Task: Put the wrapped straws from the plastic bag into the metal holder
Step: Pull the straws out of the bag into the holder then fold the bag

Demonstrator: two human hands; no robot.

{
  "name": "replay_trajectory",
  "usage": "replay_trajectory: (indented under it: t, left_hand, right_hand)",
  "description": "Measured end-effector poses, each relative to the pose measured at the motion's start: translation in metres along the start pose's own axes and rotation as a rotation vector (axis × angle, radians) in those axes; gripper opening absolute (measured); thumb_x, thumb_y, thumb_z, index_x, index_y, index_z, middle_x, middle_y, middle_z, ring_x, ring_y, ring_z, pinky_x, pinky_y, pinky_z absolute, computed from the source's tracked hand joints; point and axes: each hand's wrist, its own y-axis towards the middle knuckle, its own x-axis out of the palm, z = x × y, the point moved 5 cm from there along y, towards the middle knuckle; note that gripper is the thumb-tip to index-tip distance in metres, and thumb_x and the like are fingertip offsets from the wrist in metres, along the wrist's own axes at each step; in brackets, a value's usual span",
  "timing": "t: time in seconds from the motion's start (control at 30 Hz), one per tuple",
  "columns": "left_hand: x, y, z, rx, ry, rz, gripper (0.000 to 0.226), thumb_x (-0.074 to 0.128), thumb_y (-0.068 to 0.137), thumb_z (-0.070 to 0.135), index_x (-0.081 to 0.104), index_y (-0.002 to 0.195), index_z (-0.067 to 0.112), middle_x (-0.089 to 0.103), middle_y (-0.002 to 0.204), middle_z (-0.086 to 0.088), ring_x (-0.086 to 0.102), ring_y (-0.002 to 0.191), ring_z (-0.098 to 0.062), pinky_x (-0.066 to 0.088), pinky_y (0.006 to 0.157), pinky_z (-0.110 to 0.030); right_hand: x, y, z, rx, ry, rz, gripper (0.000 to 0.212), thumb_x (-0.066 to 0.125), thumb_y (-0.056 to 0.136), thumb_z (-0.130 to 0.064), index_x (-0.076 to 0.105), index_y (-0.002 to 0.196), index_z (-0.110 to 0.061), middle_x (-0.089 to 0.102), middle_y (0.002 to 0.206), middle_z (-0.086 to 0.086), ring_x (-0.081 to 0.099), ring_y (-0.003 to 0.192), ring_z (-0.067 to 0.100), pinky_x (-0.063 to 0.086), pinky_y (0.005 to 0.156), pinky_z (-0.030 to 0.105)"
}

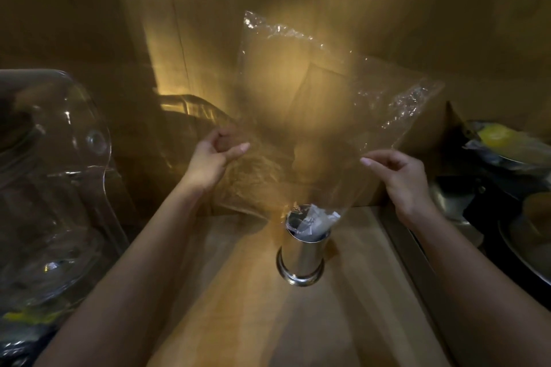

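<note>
A large clear plastic bag hangs upside down above the wooden counter, its narrow end dipping into a shiny metal holder. White wrapped straws show at the holder's mouth, partly inside the bag's end. My left hand pinches the bag's left edge between thumb and fingers. My right hand grips the bag's right edge. The bag's upper part looks see-through, and blur hides whether any straws are in it.
A clear plastic container stands at the left. Behind the bag sits a cardboard box. At the right, dark trays and a metal bowl hold a wrapped yellow item. The wooden counter extends toward me.
</note>
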Motion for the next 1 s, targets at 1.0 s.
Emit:
replay_trajectory:
  t: [1.0]
  left_hand:
    - [-0.015, -0.024, 0.012, 0.188, 0.079, 0.101, 0.018, 0.068, 0.079, 0.013, 0.065, 0.072, 0.029, 0.070, 0.069, 0.013, 0.062, 0.068, 0.006, 0.047, 0.064, -0.006]
  right_hand:
    - [0.010, -0.014, 0.024, 0.049, -0.049, -0.095, 0.009, 0.068, 0.077, -0.006, 0.068, 0.086, -0.009, 0.066, 0.084, 0.001, 0.060, 0.075, 0.003, 0.049, 0.071, 0.017]
